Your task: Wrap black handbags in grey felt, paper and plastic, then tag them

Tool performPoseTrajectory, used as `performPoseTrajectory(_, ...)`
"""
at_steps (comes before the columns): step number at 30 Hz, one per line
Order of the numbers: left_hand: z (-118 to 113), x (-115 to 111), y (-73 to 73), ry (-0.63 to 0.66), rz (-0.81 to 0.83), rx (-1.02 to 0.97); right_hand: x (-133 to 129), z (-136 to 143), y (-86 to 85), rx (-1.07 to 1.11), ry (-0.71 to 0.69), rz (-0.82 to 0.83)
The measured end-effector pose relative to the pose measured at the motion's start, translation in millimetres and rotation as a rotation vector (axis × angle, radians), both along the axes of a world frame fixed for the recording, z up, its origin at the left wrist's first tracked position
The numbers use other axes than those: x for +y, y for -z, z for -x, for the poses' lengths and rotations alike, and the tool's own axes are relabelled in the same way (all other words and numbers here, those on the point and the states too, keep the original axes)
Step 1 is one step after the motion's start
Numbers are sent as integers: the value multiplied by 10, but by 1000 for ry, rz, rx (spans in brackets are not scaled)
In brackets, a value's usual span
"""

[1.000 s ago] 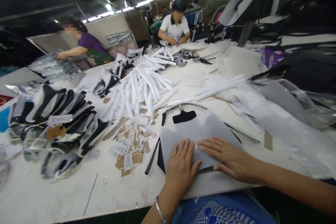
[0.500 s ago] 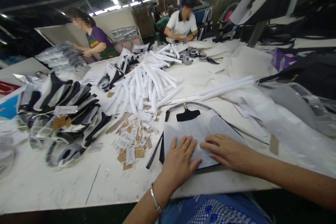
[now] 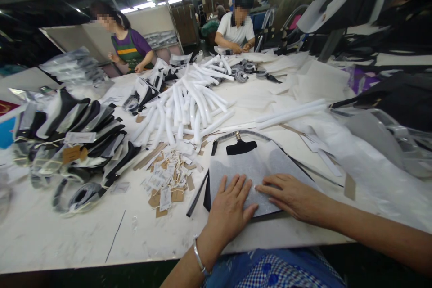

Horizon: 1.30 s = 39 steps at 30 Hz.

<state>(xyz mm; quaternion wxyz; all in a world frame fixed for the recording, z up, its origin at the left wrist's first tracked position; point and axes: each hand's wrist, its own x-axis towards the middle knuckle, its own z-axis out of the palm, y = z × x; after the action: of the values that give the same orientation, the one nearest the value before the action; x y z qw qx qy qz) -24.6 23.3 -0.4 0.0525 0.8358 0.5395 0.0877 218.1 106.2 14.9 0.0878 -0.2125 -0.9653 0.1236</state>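
Note:
In front of me on the table lies a black handbag (image 3: 241, 147), its front mostly covered by a pale grey-white sheet (image 3: 246, 166). A plastic-wrapped handle (image 3: 259, 135) arches over its top, with a gold-coloured clasp (image 3: 237, 136) in the middle. My left hand (image 3: 232, 200) rests flat on the sheet's left part, fingers spread, thumb pointing right. To its right, my right hand (image 3: 292, 195) lies on the sheet with fingers stretched leftward. Neither hand grips anything. A dark strap (image 3: 197, 193) pokes out at the bag's left side.
Loose paper tags (image 3: 168, 184) lie left of the bag. Behind them is a heap of white foam tubes (image 3: 189, 103). Several wrapped black bags (image 3: 77, 139) are stacked at left. White sheeting (image 3: 371, 166) spreads at right. Two co-workers sit across the table, another person further right.
My hands stay in almost the same place on the sheet. The co-worker at left has drawn their hands back from the stack of plastic-wrapped pieces and turned more towards the table.

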Motion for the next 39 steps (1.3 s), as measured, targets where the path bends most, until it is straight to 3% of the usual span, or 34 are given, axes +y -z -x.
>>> performPoseTrajectory(5,-5,-8,13,-4,-5,4,-37,24,22,-14,34,-49)
performPoseTrajectory(10,-13,-5,-15,2,7,21,-23,179,-270,-236,49,-60)
performPoseTrajectory(13,-6,12,-41,7,23,22,97,270,-393,-276,-39,-9)
performPoseTrajectory(16,10,14,-43,7,21,26,233,230,-277,-183,-117,14)
performPoseTrajectory(20,22,-18,-5,13,-6,51,280,67,47,-118,-91,-10)
performPoseTrajectory(23,28,-13,21,2,-13,60,234,32,176,-96,-72,-55)
performPoseTrajectory(29,81,121,1,-4,21,58,210,121,199,-67,26,-76)
performPoseTrajectory(39,211,98,60,114,-19,79,235,-104,315,43,-97,-53)
